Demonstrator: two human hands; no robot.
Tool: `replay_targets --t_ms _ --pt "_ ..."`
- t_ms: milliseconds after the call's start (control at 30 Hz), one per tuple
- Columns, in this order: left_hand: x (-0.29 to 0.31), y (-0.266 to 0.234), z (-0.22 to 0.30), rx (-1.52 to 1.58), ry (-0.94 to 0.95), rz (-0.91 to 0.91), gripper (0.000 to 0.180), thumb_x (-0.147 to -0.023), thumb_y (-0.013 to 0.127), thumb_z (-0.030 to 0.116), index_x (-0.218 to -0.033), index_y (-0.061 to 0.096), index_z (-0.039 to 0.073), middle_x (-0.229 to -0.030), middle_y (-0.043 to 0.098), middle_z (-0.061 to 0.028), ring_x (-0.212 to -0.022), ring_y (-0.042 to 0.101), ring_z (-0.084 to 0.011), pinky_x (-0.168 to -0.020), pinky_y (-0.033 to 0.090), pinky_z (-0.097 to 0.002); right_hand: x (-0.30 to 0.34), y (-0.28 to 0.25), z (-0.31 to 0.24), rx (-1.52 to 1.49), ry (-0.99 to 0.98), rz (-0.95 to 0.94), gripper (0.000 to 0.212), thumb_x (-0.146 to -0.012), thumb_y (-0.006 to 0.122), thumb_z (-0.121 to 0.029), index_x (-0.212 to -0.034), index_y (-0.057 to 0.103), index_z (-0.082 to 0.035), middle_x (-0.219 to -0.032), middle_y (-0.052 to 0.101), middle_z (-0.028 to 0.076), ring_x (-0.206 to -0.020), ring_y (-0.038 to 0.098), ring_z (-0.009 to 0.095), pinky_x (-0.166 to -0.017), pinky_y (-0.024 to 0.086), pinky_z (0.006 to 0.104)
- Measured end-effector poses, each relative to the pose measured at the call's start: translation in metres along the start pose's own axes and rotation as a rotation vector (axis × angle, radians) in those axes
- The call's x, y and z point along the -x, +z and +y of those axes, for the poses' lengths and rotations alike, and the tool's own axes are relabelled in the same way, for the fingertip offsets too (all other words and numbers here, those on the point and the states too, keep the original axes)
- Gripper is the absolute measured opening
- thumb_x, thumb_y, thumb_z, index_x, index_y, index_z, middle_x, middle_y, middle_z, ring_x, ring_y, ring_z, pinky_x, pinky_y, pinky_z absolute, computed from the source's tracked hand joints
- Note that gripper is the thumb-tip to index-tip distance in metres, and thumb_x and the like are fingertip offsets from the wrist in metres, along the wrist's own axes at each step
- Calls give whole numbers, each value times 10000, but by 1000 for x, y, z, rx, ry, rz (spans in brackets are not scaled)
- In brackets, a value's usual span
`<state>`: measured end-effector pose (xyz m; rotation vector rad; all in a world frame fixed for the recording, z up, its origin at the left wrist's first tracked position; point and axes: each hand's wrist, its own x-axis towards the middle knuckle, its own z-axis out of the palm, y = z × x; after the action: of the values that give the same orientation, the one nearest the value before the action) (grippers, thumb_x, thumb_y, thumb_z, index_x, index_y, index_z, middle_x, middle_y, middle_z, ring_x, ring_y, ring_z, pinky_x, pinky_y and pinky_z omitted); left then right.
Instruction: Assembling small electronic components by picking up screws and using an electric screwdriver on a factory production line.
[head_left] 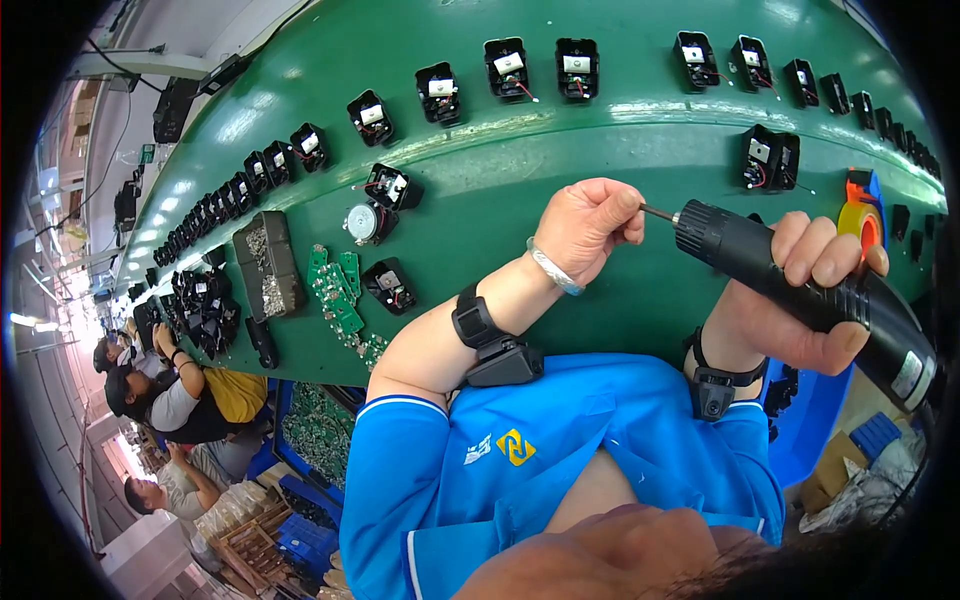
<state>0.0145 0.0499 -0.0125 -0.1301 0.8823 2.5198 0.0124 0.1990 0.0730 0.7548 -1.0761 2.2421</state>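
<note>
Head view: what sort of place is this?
Probably an electronics assembly workshop: rows of black housings and loose circuit boards on a green bench, and a power screwdriver in the right hand.

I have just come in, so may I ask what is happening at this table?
A person grips a black power screwdriver in the right hand. The left hand is pinched closed at the tip of its bit; whether it holds a small part is hidden. Open black housings stand in a long row across the green table, apart from both hands.
</note>
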Motion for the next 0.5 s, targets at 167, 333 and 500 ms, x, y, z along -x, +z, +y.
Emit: replay_targets --t_ms 167,333,500 --pt "-3 12 6 -297 22 113 199 -758 552 192 -774 553 -6 -665 554 -47 -624 520 -92 -588 434 -217 -2 -8 -2 45 17 6 500 -708 495 -372 -1077 382 -54 -719 447 32 -561 407 133 -487 306 258" --pt "-13 12 41 -782 250 73 252 -773 528 211 -943 527 25 -805 563 -52 -751 526 -132 -698 416 -238 -23 -23 -12 -58 -1 105 448 -679 517 -345 -992 455 -31 -702 445 38 -573 383 138 -517 281 264" --pt "-80 17 66 -1847 841 5 580 -579 670 303 -1030 429 28 -998 460 -120 -999 357 -298 -862 276 -386 -65 -41 -12 103 -79 198 337 -678 461 -314 -914 488 -75 -651 492 40 -570 406 153 -563 314 307"
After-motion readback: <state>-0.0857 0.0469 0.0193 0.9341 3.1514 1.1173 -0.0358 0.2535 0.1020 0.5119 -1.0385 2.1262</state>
